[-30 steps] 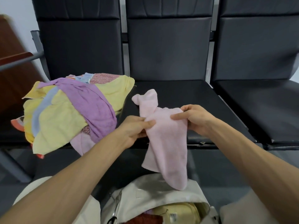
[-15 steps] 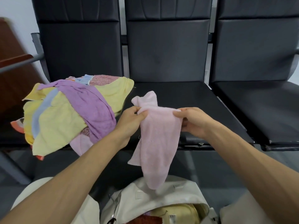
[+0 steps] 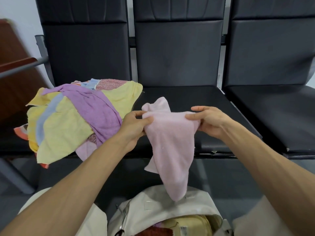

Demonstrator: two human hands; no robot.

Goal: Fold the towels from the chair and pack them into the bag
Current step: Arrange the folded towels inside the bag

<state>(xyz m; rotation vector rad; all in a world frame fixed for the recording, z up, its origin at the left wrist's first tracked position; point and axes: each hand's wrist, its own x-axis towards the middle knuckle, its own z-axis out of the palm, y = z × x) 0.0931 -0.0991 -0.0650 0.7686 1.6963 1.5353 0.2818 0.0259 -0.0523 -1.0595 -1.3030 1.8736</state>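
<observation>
Two hands share one pink towel (image 3: 172,147). Nearest us, below our fingers, the cream bag (image 3: 163,208) gapes open with yellow and dark red cloth inside; a small white label shows there, its print too small to read. Above it our left hand (image 3: 134,128) and right hand (image 3: 209,121) each pinch the towel's top edge, and the rest hangs toward the bag. Left of our fingers, the towel pile (image 3: 73,120) covers a black chair seat (image 3: 184,97).
</observation>
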